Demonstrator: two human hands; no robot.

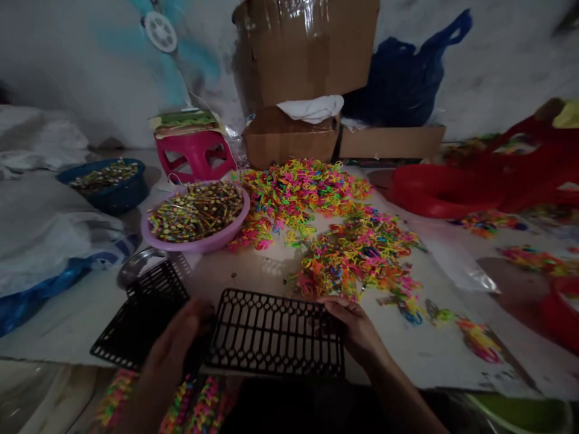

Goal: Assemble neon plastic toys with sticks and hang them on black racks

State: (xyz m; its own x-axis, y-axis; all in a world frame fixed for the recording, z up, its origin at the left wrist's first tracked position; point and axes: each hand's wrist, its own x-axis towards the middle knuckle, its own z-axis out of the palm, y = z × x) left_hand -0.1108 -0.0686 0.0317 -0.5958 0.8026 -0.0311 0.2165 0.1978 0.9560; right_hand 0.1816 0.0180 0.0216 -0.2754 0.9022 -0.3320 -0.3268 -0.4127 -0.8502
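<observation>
Rectangular black plastic grid (277,330), slotted, at table (407,358) front; right hand (355,325) clamped on far right corner, fingertips partly hidden. Left hand (181,331) blurred near left end, grip unclear. Beyond, tangled glossy pieces (357,250) lay heaped. Darker stacked grids (136,325) blurred together.

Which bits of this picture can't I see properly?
All in the head view:
Left hand: blurred and dark, so I can't tell if it touches the dark grids beside it.
Right hand: some fingers are partly hidden by the black grid it holds.
Fan: top cut off by the upper edge.
Blue bag: its plastic hides any contents.
Purple bowl: its pieces are too small to identify.
</observation>
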